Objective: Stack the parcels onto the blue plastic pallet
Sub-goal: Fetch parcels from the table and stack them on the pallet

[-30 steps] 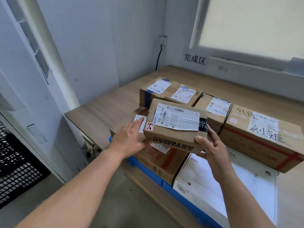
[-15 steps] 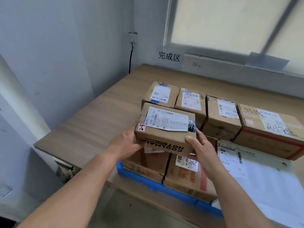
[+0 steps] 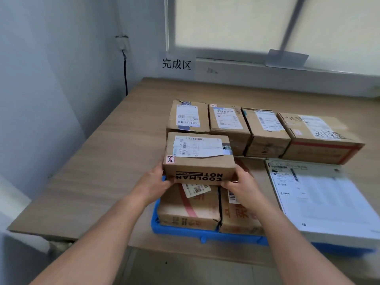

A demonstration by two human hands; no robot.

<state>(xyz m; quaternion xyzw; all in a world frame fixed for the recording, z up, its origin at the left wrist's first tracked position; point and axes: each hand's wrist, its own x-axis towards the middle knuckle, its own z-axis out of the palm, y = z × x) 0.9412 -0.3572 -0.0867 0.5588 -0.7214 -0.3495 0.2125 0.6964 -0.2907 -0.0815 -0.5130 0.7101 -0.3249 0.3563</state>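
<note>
We hold the parcel [image 3: 198, 159] label up, long axis 9 to 3 o'clock, printed side facing 6, seemingly resting on the lower boxes [image 3: 189, 210] at the 9 o'clock end of the blue pallet [image 3: 185, 233]; our left hand [image 3: 155, 183] and right hand [image 3: 241, 185] clasp its ends, fingers curled round the lower edges

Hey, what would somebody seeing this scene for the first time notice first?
The cardboard box in the centre, marked COOLMAN NOTE, gripped at its ends by the left hand and right hand above two lower boxes on the blue pallet. Behind it a row of four boxes stands side by side, and a wide white parcel lies flat to the right.
</note>
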